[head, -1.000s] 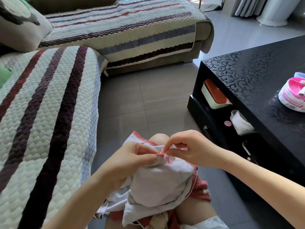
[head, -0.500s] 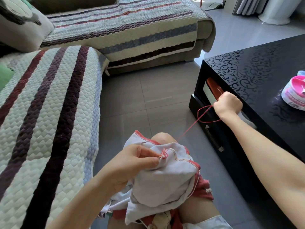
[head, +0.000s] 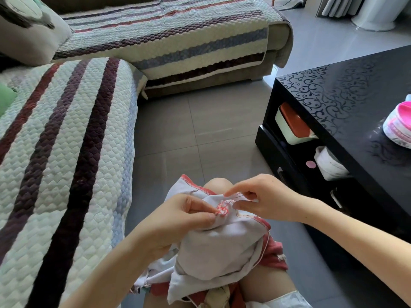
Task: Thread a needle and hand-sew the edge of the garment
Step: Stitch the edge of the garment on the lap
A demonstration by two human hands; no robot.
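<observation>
Left hand (head: 178,216) pinches the garment (head: 218,247) on the lap at its red stitches (head: 222,210); right hand (head: 264,198), at their three o'clock, half-curled, grasp unclear. Best to hold the fold taut and enter close beside the last stitch.

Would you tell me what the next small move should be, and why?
Probably another stitch: the right hand should prick the white garment beside the red stitches. The left hand pinches the cloth there, and the right fingertips hover just next to it. The needle itself is too small to see.
</observation>
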